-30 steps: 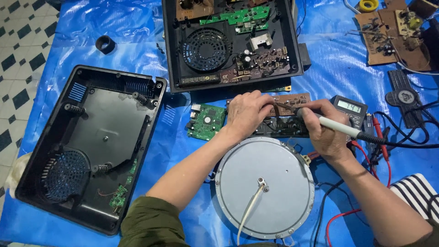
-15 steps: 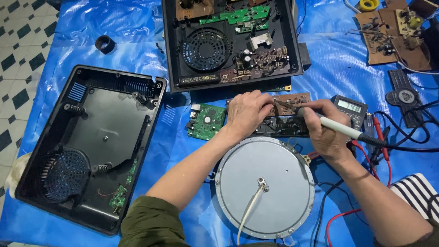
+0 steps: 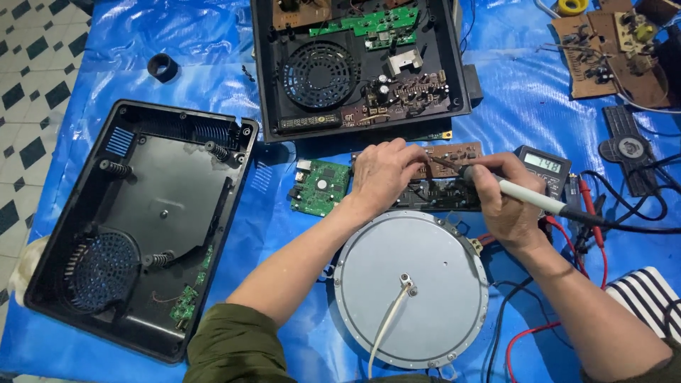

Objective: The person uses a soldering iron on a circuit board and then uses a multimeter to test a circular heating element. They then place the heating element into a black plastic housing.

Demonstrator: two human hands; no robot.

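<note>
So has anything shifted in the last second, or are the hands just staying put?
Nothing visibly changed. The left hand still presses the brown board, and the right hand still holds the soldering iron with its tip on it. The round plate hasn't moved.

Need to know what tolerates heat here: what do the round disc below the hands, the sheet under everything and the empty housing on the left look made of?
Round disc: apparently bare metal, matt grey with small rim fasteners. Sheet: seemingly thin plastic, glossy blue and creased. Empty housing: likely moulded plastic, matt black with ribs and vent slots.
</note>
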